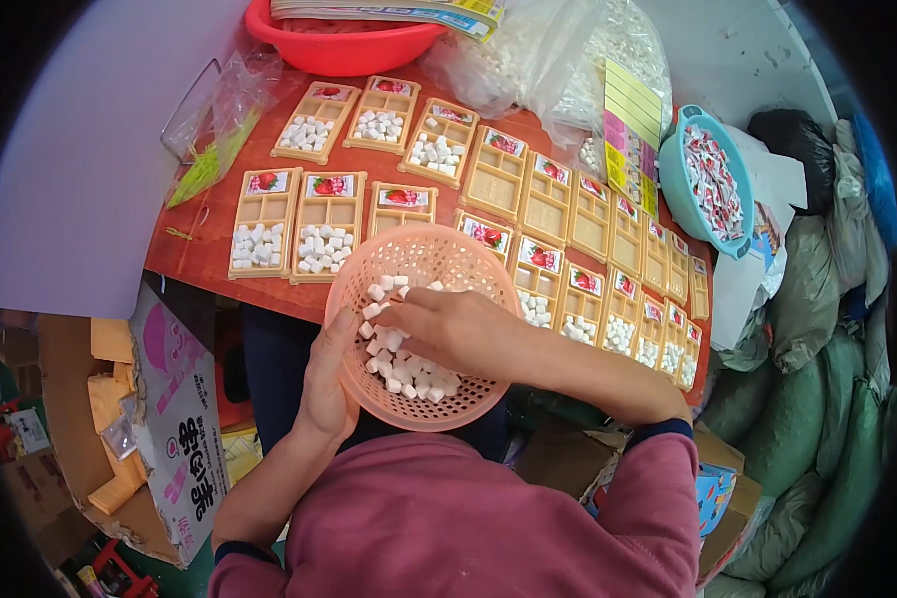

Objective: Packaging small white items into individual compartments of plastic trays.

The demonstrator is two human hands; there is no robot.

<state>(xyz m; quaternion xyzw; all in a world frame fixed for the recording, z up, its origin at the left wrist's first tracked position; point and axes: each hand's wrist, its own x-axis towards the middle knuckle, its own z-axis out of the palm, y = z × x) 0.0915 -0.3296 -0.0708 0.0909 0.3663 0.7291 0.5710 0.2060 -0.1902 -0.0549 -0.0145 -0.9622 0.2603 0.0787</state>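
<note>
A peach plastic colander (483, 274) is tilted over my lap at the table's near edge, with a pile of mini marshmallows (424, 379) in its bottom. My left hand (327, 377) grips its left rim, thumb on the rim. Inside the colander, my right hand (458, 327) has its fingers curled down among the marshmallows; the fingertips are partly hidden. Just beyond the colander lies a compartment tray (405, 199) with a strawberry-print packet in its top slot. To its left, another tray (326, 224) holds marshmallows in its lower part.
Rows of similar trays (545, 204) cover the red table (199, 249), some with marshmallows, some with only the packet. At the back stand a red basin (344, 50) and clear bags of white pieces (513, 65). A blue basket (676, 179) of small packets sits right; an open carton (159, 439) stands left.
</note>
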